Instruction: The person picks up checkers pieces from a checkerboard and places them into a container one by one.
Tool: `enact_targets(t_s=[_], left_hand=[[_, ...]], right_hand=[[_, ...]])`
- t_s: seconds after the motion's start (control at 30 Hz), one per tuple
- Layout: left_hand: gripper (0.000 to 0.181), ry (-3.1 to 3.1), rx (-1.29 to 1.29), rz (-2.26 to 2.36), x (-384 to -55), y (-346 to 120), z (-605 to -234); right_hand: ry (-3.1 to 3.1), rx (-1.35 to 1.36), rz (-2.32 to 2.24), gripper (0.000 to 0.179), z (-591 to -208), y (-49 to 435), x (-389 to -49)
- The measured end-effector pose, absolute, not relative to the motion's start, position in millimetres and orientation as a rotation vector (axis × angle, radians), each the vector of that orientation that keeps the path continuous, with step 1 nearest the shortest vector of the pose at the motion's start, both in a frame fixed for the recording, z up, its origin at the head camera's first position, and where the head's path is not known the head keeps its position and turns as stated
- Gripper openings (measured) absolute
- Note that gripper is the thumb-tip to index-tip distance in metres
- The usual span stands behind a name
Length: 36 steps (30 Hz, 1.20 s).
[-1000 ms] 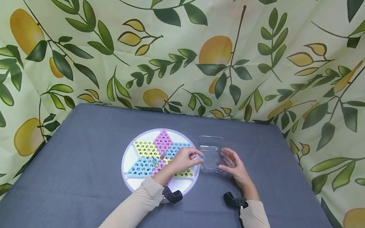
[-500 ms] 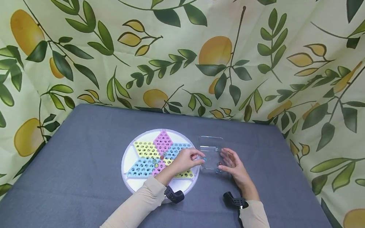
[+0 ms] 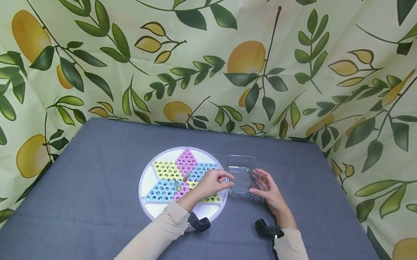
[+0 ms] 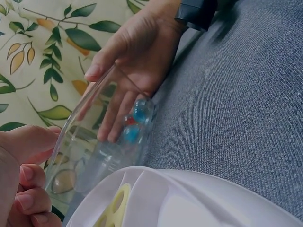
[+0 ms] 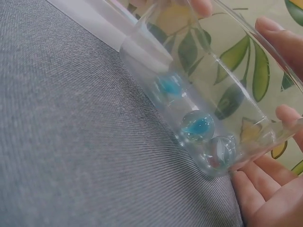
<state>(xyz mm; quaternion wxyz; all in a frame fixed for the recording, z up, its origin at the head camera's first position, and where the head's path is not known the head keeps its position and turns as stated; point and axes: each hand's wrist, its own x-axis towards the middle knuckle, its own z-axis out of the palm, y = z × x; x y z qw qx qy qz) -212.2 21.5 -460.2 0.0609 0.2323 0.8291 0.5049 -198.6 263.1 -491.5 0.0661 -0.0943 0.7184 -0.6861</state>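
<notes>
**Two bare hands at a clear box of glass marbles beside a star-patterned game board**

A see-through box point(image 3: 241, 156) with smooth, rounded corners sits on the table just beside the right edge of a round white board point(image 3: 150, 185). Inside the box, glossy glass marbles point(image 5: 198, 126) with blue swirls lie along the bottom; the left wrist view shows a red one among them. The left hand point(image 3: 211, 182) reaches over the board to the box's near-left rim, thumb and forefinger bent toward each other; whether they pinch anything, I cannot tell. The right hand point(image 3: 270, 193) is spread at the opposite side, thumb well apart from the fingers, touching the box. The board's raised star has flat pink, yellow and blue sections dotted with round holes, and a red marble point(image 3: 185, 179) and greenish ones point(image 3: 178, 188) rest near its centre. The tablecloth point(image 3: 103, 199) is grey-blue, coarsely woven. Behind hangs a creased, fruit-and-leaf printed curtain point(image 3: 202, 41).
</notes>
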Motion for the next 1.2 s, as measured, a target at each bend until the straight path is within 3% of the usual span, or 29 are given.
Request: enact_targets(t_s=[0.6,1.2], left_hand=[[0.023,2.460,0.823,1.569,-200,8,-446],[0.022,2.516,0.692,1.584,-200,-32,-442]], right_hand=[[2.280,-0.222,-1.956,0.080,-489,261,-198],[2.277,-0.240,-1.966,0.080,-492,263,-197]])
